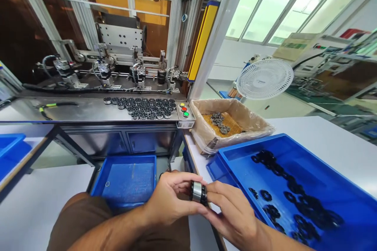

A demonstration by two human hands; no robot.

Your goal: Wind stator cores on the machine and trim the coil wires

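Over the table edge, my left hand (173, 196) and my right hand (229, 208) both grip one motor stator core (197, 191). It has a shiny steel ring with black plastic end pieces, and is turned so its side shows. The left thumb and fingers wrap its left side; the right fingers press against its right end. To the right, a blue bin (235, 176) holds many loose black plastic end caps (309, 208). A lined cardboard box (203, 137) contains several stator cores (219, 121). Many more assembled stator cores (147, 108) stand grouped on the steel ledge.
Behind the ledge is a winding machine (120, 39). A button box (184, 111) sits at the ledge's right end, cutters (47, 110) at its left. Below, a blue tray (129, 180) holds a small ring. A white fan (265, 78) stands beyond the box.
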